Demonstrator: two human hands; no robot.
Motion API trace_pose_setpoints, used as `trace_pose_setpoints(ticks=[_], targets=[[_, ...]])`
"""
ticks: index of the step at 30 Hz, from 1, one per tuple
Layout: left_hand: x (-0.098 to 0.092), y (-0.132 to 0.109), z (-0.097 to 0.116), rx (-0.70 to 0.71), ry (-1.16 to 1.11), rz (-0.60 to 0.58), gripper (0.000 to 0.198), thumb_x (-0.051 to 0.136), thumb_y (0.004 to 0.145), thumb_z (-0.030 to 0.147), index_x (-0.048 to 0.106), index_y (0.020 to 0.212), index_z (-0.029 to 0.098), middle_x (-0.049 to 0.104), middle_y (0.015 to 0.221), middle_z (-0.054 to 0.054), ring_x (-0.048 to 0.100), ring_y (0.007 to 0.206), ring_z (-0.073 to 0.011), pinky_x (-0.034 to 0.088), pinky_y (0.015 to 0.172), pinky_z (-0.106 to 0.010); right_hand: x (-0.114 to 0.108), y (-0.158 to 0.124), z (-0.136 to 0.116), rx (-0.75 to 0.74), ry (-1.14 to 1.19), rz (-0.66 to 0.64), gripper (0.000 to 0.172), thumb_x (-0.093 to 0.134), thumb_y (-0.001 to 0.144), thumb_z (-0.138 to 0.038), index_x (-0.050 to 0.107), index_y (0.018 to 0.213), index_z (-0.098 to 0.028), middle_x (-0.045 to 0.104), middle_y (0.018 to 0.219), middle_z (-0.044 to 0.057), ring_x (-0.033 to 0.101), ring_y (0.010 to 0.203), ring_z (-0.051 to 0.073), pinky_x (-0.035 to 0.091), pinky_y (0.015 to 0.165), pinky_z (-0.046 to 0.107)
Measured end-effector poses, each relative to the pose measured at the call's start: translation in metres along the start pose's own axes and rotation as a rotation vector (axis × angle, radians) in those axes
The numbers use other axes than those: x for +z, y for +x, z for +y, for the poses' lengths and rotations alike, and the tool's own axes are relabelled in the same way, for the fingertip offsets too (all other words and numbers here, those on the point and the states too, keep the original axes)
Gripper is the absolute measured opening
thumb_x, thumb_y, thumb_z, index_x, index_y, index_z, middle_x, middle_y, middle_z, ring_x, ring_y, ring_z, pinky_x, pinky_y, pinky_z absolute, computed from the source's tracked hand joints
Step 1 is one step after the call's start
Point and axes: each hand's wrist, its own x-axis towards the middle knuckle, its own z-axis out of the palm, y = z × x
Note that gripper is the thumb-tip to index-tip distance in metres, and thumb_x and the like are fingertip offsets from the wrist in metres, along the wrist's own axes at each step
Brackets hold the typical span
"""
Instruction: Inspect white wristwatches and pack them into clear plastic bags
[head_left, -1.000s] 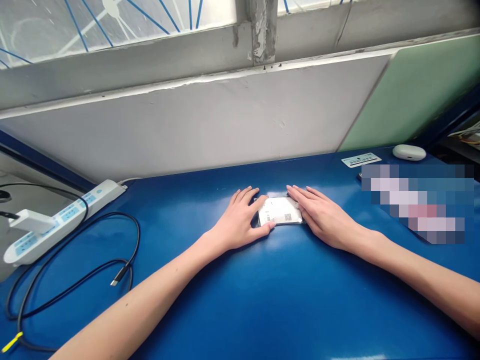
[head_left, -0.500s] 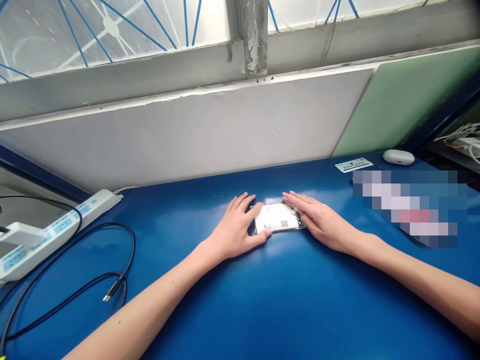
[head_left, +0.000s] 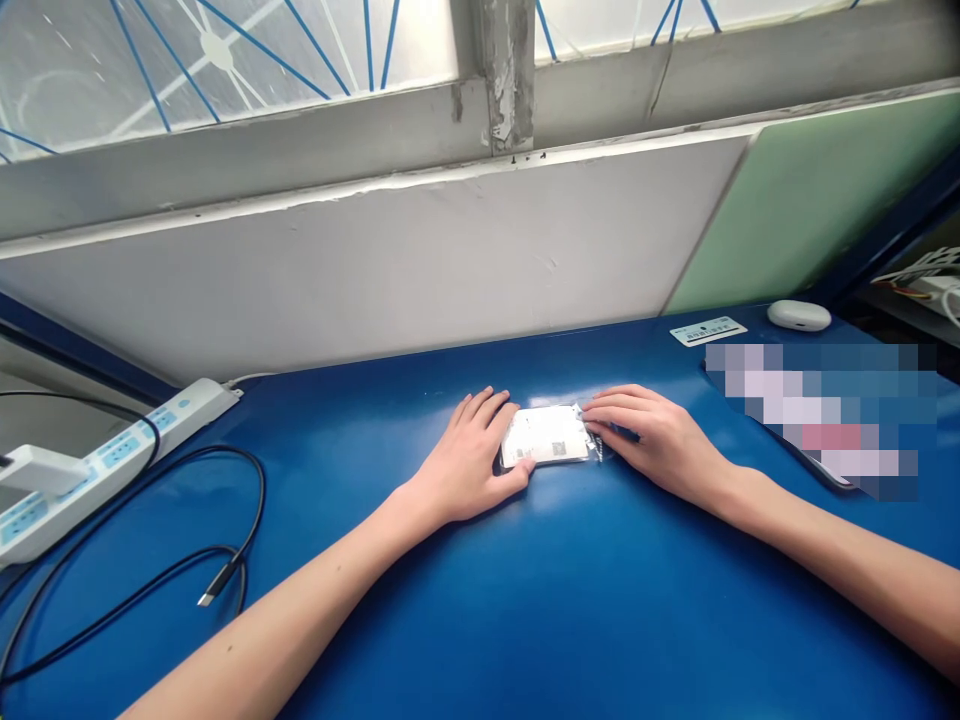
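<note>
A small clear plastic bag (head_left: 551, 434) lies flat on the blue table, with a white, printed insert in it that bears a square code. My left hand (head_left: 471, 455) holds the bag's left end, index finger at the far corner and thumb on the near edge, while its other fingers stretch out over the table. At the opposite end, my right hand (head_left: 649, 430) pinches the crinkled plastic between thumb and bent fingers. Its fingertips partly cover that end of the bag.
A white power strip (head_left: 127, 455) with a plugged-in adapter (head_left: 46, 470) stands at left, beside a looped black cable (head_left: 259, 500). At the back right lie a printed card (head_left: 709, 331) and a white earbud case (head_left: 799, 315). A pixelated flat object (head_left: 817, 425) lies nearer. A pale panel (head_left: 390, 280) borders the table's back.
My right hand has gone from lying flattened along the bag's right end to a pinch with bent fingers on the plastic. The bag and my left hand have shifted slightly left.
</note>
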Motion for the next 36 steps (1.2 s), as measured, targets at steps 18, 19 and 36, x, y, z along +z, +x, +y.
trace_pose_setpoints(ticks=[18,19,36], targets=[[-0.0016,0.001,-0.0028,-0.002,-0.005,-0.03,0.065,0.049,0.095,0.06,0.045,0.145,0.018,0.039,0.155,-0.019,0.027,0.148,-0.0379,0.023,0.119,-0.059,-0.0022,0.0007,0.0008,-0.021,0.103,-0.13,0.028,0.058,0.095,-0.035,0.07,0.116,-0.02,0.073,0.1,0.01,0.066,0.097,0.027,0.057,0.081,0.042],[-0.0016,0.0013,-0.0033,0.001,-0.008,-0.033,0.066,0.051,0.094,0.06,0.045,0.146,0.019,0.039,0.155,-0.019,0.027,0.148,-0.038,0.023,0.119,-0.059,-0.0027,0.0012,0.0007,-0.032,0.108,-0.132,0.026,0.059,0.095,-0.035,0.071,0.112,-0.02,0.073,0.098,0.01,0.066,0.096,0.027,0.057,0.081,0.041],[0.0026,0.0022,-0.0019,-0.022,0.011,-0.007,0.07,0.058,0.09,0.058,0.045,0.147,0.021,0.041,0.154,-0.017,0.028,0.147,-0.0382,0.024,0.119,-0.058,-0.0004,0.0031,-0.0018,-0.062,0.11,-0.141,0.014,0.064,0.091,-0.029,0.068,0.1,-0.019,0.066,0.108,0.014,0.063,0.103,0.03,0.055,0.086,0.045]])
